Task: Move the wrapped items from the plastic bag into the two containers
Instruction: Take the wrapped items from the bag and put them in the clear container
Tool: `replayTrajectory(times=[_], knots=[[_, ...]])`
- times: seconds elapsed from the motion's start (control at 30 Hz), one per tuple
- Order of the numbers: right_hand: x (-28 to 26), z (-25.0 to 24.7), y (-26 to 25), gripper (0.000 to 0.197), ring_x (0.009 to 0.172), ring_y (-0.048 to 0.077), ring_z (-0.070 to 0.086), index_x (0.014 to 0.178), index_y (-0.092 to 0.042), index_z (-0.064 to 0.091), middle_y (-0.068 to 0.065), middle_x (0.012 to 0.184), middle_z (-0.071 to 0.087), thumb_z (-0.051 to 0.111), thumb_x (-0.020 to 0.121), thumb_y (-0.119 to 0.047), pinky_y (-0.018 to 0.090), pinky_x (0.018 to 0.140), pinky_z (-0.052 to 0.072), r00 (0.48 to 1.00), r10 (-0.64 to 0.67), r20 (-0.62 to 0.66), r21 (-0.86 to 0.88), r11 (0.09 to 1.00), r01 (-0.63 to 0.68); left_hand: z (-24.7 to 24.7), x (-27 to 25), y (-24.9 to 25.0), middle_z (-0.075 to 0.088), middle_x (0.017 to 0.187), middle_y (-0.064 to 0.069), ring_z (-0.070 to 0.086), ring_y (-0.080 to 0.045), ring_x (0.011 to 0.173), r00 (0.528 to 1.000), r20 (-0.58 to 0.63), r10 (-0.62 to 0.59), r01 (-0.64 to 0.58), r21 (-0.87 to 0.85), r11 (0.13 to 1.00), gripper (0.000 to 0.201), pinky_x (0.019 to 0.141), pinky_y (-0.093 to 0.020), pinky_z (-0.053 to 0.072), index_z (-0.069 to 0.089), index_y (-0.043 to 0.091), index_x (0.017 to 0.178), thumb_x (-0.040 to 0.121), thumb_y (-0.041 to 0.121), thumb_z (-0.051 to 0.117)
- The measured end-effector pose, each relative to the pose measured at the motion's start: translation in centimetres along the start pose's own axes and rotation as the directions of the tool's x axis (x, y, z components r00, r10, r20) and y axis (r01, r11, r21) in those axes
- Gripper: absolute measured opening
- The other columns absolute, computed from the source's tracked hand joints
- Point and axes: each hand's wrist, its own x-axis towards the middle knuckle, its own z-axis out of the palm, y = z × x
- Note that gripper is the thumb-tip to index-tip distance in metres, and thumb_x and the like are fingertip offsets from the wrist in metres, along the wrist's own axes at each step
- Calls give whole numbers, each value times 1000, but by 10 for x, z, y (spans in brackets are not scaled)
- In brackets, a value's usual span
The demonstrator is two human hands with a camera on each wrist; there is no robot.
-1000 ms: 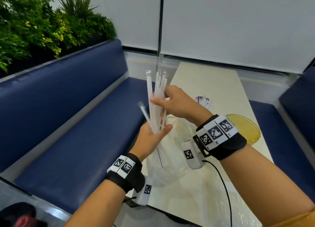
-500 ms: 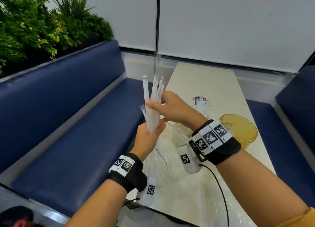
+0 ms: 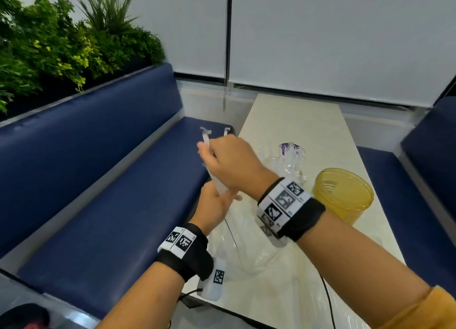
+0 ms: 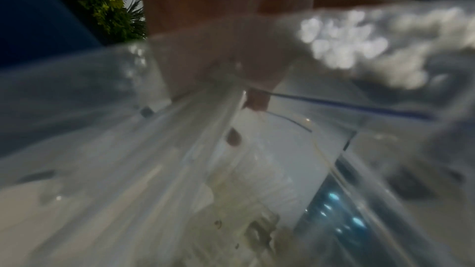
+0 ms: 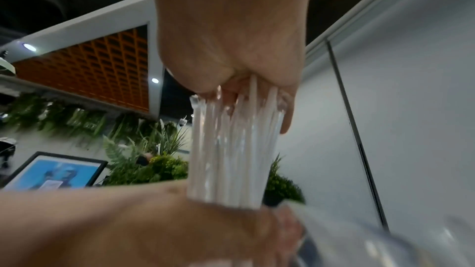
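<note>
A bundle of thin white wrapped straws (image 3: 206, 143) stands upright over the table's left edge. My right hand (image 3: 214, 157) grips it round the middle, fingers curled; the right wrist view shows the straws (image 5: 228, 149) fanning down from the fist (image 5: 231, 88). Just below, my left hand (image 3: 220, 201) meets the bundle's lower ends and holds the mouth of the clear plastic bag (image 3: 246, 249), which hangs down onto the table. Through the bag (image 4: 102, 149) its fingers (image 4: 257, 100) look blurred. A clear container (image 3: 291, 163) with purple-tipped items and a yellow container (image 3: 343, 195) stand behind.
The cream table (image 3: 296, 121) runs away from me between two blue benches (image 3: 98, 180). Green plants (image 3: 61, 44) sit behind the left bench back. A window blind cord (image 3: 225, 94) hangs at the table's far end. A black cable (image 3: 328, 301) lies near the front edge.
Both hands have dropped lower with the bundle. My right hand now covers more of the straws, so only short tips stick out above it.
</note>
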Motion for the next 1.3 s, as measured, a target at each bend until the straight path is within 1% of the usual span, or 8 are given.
replayTrajectory(times=[0.2,0.4,0.53,0.67,0.93,1.1,1.2,1.3], knots=[[9,-16,7,29,117,20,55,110,-14,73,3,121,67,61,85,-20,21,106,35,896,-118,-427,96,980,175,-2,-3,0,74,89,-13,75,-18,76,999,-12,-51,51,-1,999,21,72,-32,54,70,5,94,101,24,63],[2,4,6,65,83,26,69,87,-7,73,9,88,75,19,95,-44,44,80,56,999,-6,43,105,994,2,-1,-1,7,77,88,-6,73,-12,71,998,-28,-60,60,-11,998,22,67,-26,56,73,8,106,100,26,63],[3,-4,6,40,109,19,63,122,-16,69,3,116,72,41,94,-22,40,94,53,999,1,-52,185,983,8,-2,-4,6,76,91,-7,72,-11,69,996,-38,-79,78,-9,997,19,61,-19,52,72,8,105,100,24,64],[4,-5,-10,35,80,24,55,77,-8,56,5,79,63,37,102,-24,45,79,50,993,-117,-21,-45,992,116,-1,1,17,70,75,-4,65,-2,63,998,-63,-11,14,48,999,16,60,-17,50,66,12,86,100,9,59],[-6,2,-1,34,99,28,61,97,-7,66,8,99,68,38,105,-25,44,86,49,991,-103,-91,-73,993,96,-3,-4,17,66,59,7,58,-3,55,999,-44,-30,32,36,999,36,58,-24,45,63,24,68,97,2,56],[-20,18,3,53,118,11,58,143,-24,45,0,128,61,61,95,-42,29,102,48,986,128,-108,616,787,-34,-3,-1,19,71,82,-23,65,-23,72,992,-118,35,-29,49,998,15,68,-51,57,68,1,91,98,3,55],[-24,28,7,97,117,8,59,145,-32,32,-6,125,61,88,67,-49,25,100,49,927,367,-70,749,633,-194,0,0,28,73,101,-12,71,-14,90,990,-113,82,-82,5,997,18,75,-36,62,66,10,114,102,4,54],[-27,39,10,67,98,11,65,123,-21,57,-9,106,67,86,69,-50,30,91,54,926,377,26,481,807,-343,1,0,23,69,100,-5,68,-5,89,989,-127,70,-75,-34,997,18,70,-16,56,62,2,118,102,0,53]])
